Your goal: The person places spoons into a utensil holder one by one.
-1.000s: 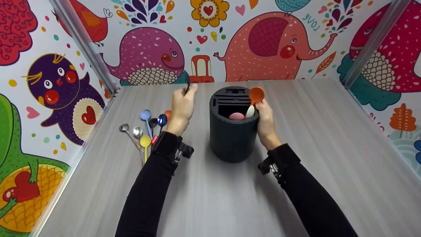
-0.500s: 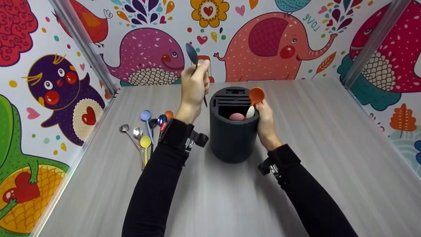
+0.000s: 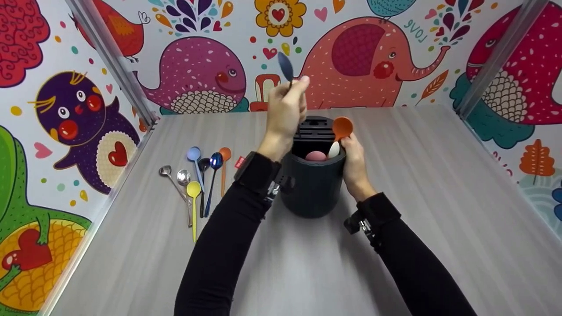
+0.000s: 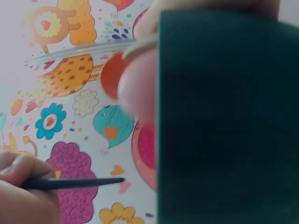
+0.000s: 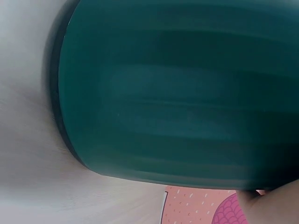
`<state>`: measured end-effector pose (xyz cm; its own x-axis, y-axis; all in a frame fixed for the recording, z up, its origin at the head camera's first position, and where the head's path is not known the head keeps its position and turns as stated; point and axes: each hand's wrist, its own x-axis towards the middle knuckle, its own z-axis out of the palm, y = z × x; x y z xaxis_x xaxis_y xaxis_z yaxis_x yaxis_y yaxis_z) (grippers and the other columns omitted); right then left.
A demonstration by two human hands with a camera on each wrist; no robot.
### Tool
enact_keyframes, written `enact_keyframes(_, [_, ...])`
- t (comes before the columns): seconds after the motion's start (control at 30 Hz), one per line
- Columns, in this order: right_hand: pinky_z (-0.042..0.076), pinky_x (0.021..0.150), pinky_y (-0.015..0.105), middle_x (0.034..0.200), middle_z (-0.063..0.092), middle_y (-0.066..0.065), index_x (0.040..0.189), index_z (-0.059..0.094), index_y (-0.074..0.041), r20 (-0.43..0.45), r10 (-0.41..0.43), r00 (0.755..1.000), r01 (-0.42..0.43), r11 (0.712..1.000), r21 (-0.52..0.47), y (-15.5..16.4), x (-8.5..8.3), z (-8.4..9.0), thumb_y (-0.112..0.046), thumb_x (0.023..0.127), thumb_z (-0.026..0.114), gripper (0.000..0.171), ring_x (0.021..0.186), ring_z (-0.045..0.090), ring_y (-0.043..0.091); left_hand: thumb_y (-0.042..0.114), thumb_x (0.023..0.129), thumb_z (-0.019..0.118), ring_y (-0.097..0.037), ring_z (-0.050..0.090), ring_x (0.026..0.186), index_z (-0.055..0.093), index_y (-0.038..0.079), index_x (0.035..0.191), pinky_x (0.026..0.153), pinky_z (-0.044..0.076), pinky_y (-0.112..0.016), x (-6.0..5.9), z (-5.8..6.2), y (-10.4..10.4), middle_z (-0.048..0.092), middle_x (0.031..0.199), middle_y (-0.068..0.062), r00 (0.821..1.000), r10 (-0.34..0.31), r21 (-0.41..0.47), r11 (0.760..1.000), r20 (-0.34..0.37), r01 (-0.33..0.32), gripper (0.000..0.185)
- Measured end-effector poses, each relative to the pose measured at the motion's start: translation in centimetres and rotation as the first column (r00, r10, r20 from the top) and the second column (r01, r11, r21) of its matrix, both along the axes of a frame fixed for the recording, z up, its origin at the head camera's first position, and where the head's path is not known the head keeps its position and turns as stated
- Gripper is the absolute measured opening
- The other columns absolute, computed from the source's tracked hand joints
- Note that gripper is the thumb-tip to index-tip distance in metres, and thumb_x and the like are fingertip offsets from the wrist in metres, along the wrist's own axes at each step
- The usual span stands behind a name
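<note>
**Dark spoon held above the utensil holder**

Head view: the left hand (image 3: 285,109) is raised above the dark cylindrical holder (image 3: 312,184), its fingers curled round the handle of a dark blue-grey spoon (image 3: 286,66) whose bowl points up in front of the patterned back wall (image 3: 395,52). The right hand (image 3: 354,164) rests against the holder's right side near the rim, fingers wrapped on its wall. The holder stands upright on the grey table (image 3: 439,197), roughly at its middle. Inside it an orange spoon (image 3: 342,127) sticks up just beside the right hand's fingertips, with a white spoon (image 3: 334,149) and a pink spoon (image 3: 315,155) lower in the opening. To the left, well apart from the holder, a row of loose spoons (image 3: 197,175) lies on the table, among them a yellow, a light blue, a shiny blue, an orange and silver ones.

Left wrist view: curled fingers (image 4: 23,191) pinch the thin dark handle, which runs out to the right; the holder's dark wall fills the right half, with the orange spoon blurred beside it.

Right wrist view: the holder's ribbed wall fills the frame, standing on the table. Only a sliver of the hand shows at the lower right, so the fingers' grip cannot be told here.
</note>
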<state>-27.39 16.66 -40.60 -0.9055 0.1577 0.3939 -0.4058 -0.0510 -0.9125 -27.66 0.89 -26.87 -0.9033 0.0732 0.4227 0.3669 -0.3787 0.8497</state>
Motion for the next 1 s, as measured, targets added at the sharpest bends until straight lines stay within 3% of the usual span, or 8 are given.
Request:
enact_keyframes(0.33, [0.031,0.077,0.027,0.086,0.043,0.001,0.092,0.052,-0.010,0.012,-0.053,0.999,0.053,0.999,-0.001,0.0,-0.2,-0.1,-0.019,0.095,0.042,0.014,0.082,0.042,0.013,0.014,0.102,0.057,-0.010,0.023,0.042,0.041,0.014,0.063,0.045,0.018,-0.025,-0.1,-1.2,3.2,0.029,0.050,0.004,0.994,-0.034,-0.021,0.999,0.105,0.036,0.042])
enact_keyframes(0.67, [0.035,0.087,0.029,0.095,0.052,0.002,0.102,0.058,-0.008,0.006,-0.042,0.999,0.042,0.999,-0.003,0.0,-0.1,0.0,-0.020,0.096,0.041,0.022,0.092,0.048,0.015,0.014,0.103,0.056,-0.011,0.027,0.047,0.039,0.014,0.064,0.049,0.021,-0.025,-0.6,-1.9,4.5,0.029,0.054,0.004,0.993,-0.034,-0.078,0.996,0.112,0.043,0.042])
enact_keyframes(0.8, [0.036,0.090,0.029,0.099,0.055,0.003,0.107,0.060,-0.006,0.010,-0.037,0.999,0.037,0.999,-0.007,0.0,-0.2,-0.1,-0.019,0.096,0.041,0.025,0.096,0.050,0.016,0.011,0.102,0.057,-0.011,0.027,0.049,0.039,0.013,0.066,0.051,0.022,-0.025,-0.7,-2.2,4.4,0.030,0.055,0.004,0.988,-0.071,-0.066,0.994,0.140,0.081,0.041])
enact_keyframes(0.9, [0.036,0.094,0.029,0.105,0.058,0.005,0.114,0.061,-0.002,0.012,-0.037,0.999,0.037,0.999,0.002,0.0,-0.2,-0.1,-0.019,0.097,0.041,0.032,0.101,0.051,0.016,0.012,0.101,0.060,-0.014,0.038,0.054,0.048,0.011,0.072,0.056,0.032,-0.026,-0.8,-2.5,4.3,0.040,0.059,0.000,0.990,-0.072,-0.113,0.990,0.119,0.086,0.031])
enact_keyframes(1.0, [0.034,0.099,0.029,0.116,0.059,0.009,0.127,0.059,0.003,0.014,-0.042,0.999,0.041,0.999,0.022,0.1,-0.1,-0.1,-0.018,0.098,0.039,0.041,0.108,0.050,0.015,0.016,0.099,0.063,-0.017,0.054,0.072,0.059,0.009,0.088,0.071,0.043,-0.026,-0.9,-2.9,4.2,0.055,0.074,-0.003,0.998,-0.026,-0.211,0.977,0.054,0.037,0.013])
